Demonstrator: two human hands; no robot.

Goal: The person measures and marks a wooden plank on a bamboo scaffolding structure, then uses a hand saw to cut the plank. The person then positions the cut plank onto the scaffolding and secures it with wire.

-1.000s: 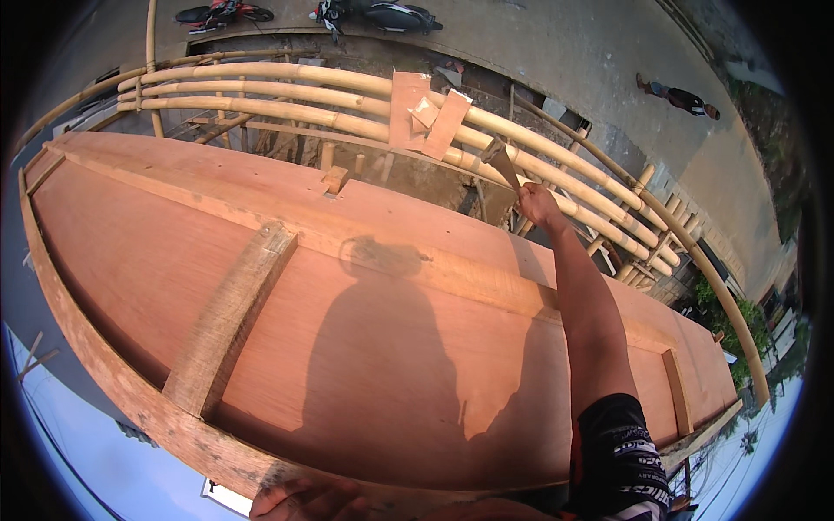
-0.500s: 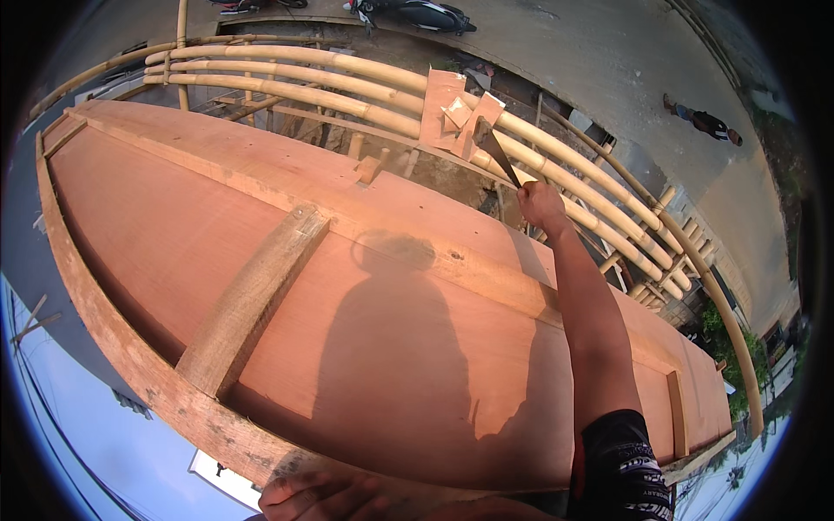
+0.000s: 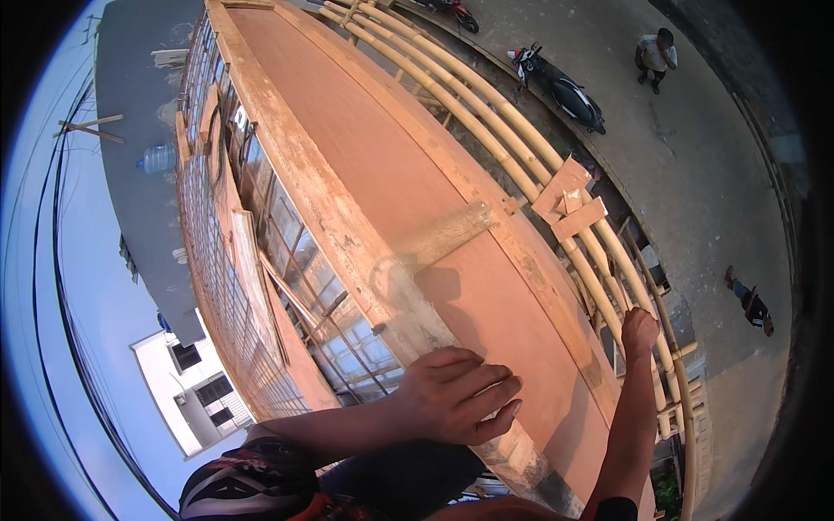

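Observation:
A long formwork panel of reddish plywood [image 3: 347, 108] is edged by a thick wooden beam [image 3: 304, 174]. My left hand [image 3: 460, 395] lies over that beam, its bent fingers hooked onto the inner edge. Beyond the panel, my right hand [image 3: 640, 332] is raised in a closed fist over the bamboo poles [image 3: 512, 148]. A slim dark tool juts from the fist; its kind is hard to make out. A wooden crosspiece [image 3: 447, 234] spans the panel ahead of my left hand. Plywood scraps [image 3: 569, 204] sit on the poles.
Steel rebar mesh [image 3: 234, 321] and loose boards [image 3: 252, 269] lie left of the beam. Below on the road [image 3: 695, 174] are a parked motorbike [image 3: 565, 91], a standing person [image 3: 656, 61] and another person [image 3: 751, 304]. A blue water jug [image 3: 158, 159] stands farther left.
My view has swung left, bringing the rebar mesh into sight. My left hand shows more fully on the beam. My right fist now appears farther right and lower, away from the plywood scraps.

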